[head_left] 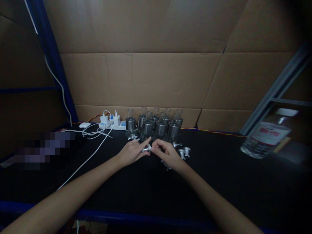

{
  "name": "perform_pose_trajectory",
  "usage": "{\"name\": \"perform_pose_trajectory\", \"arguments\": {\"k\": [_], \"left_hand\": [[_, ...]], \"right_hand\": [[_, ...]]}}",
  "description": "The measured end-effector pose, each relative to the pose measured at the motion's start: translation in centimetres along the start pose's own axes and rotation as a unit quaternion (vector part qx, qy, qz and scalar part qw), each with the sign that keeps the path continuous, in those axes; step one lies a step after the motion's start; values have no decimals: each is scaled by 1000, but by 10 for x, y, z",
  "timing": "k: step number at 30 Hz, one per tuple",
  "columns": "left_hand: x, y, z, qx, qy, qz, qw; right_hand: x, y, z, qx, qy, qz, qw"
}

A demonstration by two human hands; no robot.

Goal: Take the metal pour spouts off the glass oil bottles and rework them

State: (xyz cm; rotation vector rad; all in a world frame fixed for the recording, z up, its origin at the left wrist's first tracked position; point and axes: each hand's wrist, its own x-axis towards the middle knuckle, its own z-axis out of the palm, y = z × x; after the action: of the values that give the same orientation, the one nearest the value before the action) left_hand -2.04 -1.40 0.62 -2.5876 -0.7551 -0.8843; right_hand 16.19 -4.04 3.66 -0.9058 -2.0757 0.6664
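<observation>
My left hand (133, 151) is closed on a small silvery metal fitting (146, 149), with its index finger stretched along the top. The fingertips of my right hand (168, 153) pinch the same fitting's right end. Its exact kind is too small to make out. Just behind my hands stand several clear glass bottles (147, 128) with metal bands around them. More silvery fittings (184, 152) lie on the black tabletop to the right of my right hand. Another fitting (133, 137) rests by the front of the leftmost bottle, partly behind my left hand.
A white power strip (123, 125) with plugged-in chargers and tangled white cables (97, 131) lies at the back left. At the right stands a large clear plastic bottle (268, 133) with a white cap. Cardboard (156, 78) walls off the back; a blue frame edge (117, 217) runs along the front.
</observation>
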Motion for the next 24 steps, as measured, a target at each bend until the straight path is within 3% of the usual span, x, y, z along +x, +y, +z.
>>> {"name": "perform_pose_trajectory", "arguments": {"k": [6, 15, 24], "left_hand": [[1, 3, -6, 0, -7, -11, 1000], [5, 9, -13, 13, -3, -75, 997], [6, 10, -14, 39, -14, -90, 995]], "right_hand": [[1, 4, 1, 64, -10, 22, 998], [1, 4, -1, -29, 38, -18, 999], [2, 2, -1, -75, 59, -65, 993]]}}
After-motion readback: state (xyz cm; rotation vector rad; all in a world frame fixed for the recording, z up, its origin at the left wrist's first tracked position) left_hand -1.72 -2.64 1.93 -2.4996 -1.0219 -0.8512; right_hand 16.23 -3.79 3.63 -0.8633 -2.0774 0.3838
